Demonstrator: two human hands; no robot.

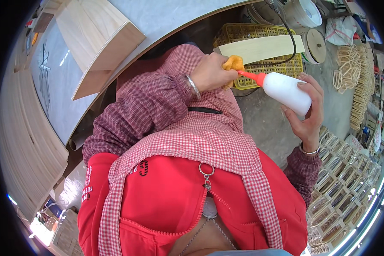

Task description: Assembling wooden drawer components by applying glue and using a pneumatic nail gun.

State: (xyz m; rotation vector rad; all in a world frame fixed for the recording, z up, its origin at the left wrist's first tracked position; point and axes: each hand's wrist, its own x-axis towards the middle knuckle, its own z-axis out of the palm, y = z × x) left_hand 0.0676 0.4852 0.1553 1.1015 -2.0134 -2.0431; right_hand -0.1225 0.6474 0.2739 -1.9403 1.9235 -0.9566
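Observation:
My right hand (pixel 310 109) is closed round a white squeeze bottle (pixel 286 90), which is tilted with its red nozzle (pixel 251 77) pointing left. In my left hand (pixel 212 72) is a bunched orange-yellow cloth (pixel 233 64), pinched at the nozzle's tip. The tip itself is partly hidden by the cloth and fingers. Just beyond the cloth a pale thin wooden board (pixel 266 49) lies over a yellow plastic crate (pixel 260 70). Its near left end passes behind my left hand, and I cannot tell whether they touch.
A grey-topped table (pixel 166 15) holds an angled wooden piece (pixel 102 42); wooden panels (pixel 30 141) stand at the left. A black hose (pixel 292 38) hangs across the board. Buckets (pixel 303 15) stand behind the crate. Stacked wooden frames (pixel 341 179) fill the right side.

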